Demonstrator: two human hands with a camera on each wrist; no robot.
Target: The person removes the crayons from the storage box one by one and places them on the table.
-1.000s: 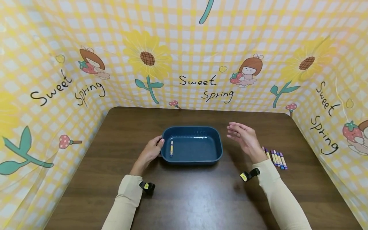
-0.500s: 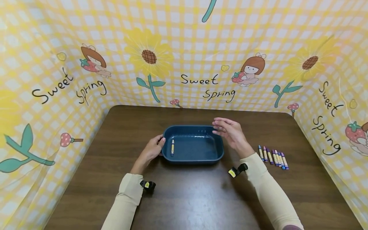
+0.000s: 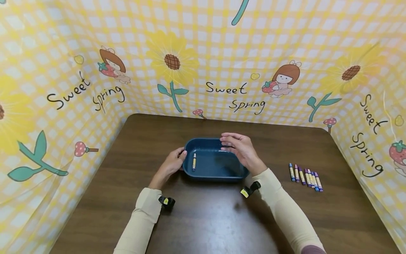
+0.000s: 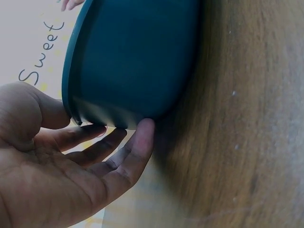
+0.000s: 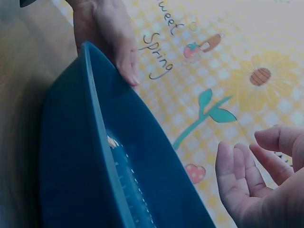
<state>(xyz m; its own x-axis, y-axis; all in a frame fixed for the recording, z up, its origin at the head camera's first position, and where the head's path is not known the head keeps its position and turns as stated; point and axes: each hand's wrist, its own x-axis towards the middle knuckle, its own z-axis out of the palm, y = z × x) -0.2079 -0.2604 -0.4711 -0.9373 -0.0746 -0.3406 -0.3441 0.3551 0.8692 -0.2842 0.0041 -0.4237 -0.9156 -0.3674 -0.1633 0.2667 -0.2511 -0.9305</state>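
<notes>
A deep blue rectangular tray (image 3: 219, 166) with raised walls stands on the table. My left hand (image 3: 170, 163) grips its left end; in the left wrist view the thumb is at the rim and the fingers rest against the outer wall. One crayon (image 3: 194, 163) with a pale wrapper lies inside near the left end. My right hand (image 3: 241, 149) hovers over the tray's right side, fingers loosely bent. In the right wrist view the thumb and fingertips (image 5: 225, 161) are apart, with nothing seen gripped.
Several crayons (image 3: 301, 176) in blue, pink and purple lie side by side on the brown table (image 3: 209, 218), right of the tray. A checked yellow cloth (image 3: 222, 53) with printed flowers hangs around the table's back and sides.
My right hand has moved left, from beside the tray to over its right side. The crayons at the right are now uncovered by the arm. My left hand keeps its grip.
</notes>
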